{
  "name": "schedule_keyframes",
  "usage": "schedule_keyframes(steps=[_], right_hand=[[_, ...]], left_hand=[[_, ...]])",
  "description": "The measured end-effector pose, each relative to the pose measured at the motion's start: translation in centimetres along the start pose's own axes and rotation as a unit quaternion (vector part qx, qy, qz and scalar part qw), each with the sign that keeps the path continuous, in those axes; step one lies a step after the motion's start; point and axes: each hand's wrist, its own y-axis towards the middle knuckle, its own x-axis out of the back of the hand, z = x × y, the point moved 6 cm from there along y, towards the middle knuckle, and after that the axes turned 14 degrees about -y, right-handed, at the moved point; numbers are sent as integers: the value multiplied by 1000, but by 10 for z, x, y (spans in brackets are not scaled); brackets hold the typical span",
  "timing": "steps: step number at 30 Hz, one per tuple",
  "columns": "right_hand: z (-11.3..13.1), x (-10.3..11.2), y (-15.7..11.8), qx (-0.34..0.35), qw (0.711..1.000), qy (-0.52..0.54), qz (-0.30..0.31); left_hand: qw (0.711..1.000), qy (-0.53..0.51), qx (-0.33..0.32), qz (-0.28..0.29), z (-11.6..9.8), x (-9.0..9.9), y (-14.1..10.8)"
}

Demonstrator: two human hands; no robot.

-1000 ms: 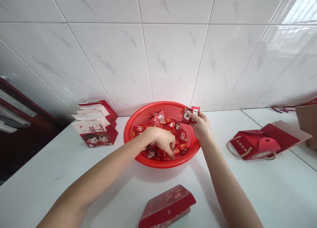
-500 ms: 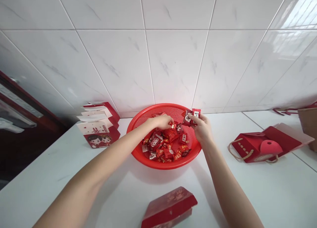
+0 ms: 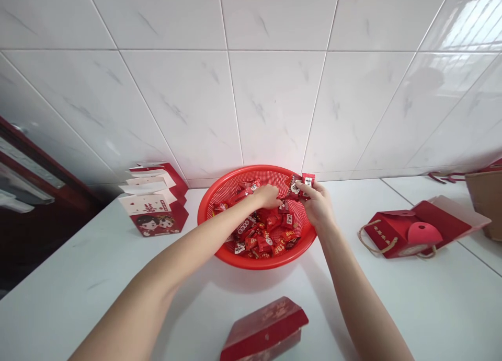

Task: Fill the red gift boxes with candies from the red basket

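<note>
A red mesh basket (image 3: 259, 263) with many wrapped candies (image 3: 264, 243) stands against the tiled wall. My left hand (image 3: 267, 196) reaches into it over the candies, fingers pressed together; what they pinch, if anything, is too small to make out. Over the basket's right rim, my right hand (image 3: 317, 200) is closed on several candy packets (image 3: 308, 181), one red and white and others dark red.
Open printed boxes (image 3: 157, 214) stand at the left. A red box (image 3: 266, 327) lies in front of the basket. Further right are red boxes with rope handles (image 3: 408, 230) and a brown cardboard box (image 3: 484, 199) near the wall (image 3: 274, 105).
My left hand has moved slightly right within the basket, toward my right hand. More candies show at the basket's left side. My right hand still grips its packets.
</note>
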Motion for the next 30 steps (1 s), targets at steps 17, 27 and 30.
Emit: schedule_keyframes(steps=[17, 27, 30], right_hand=[[35, -32, -45, -13, 989, -6, 148], [89, -28, -81, 84, 962, -98, 240], [101, -23, -91, 94, 953, -117, 264]], left_hand=[[803, -541, -118, -220, -19, 48, -137], [909, -354, -156, -155, -42, 28, -271], [941, -274, -175, -91, -58, 2, -311]])
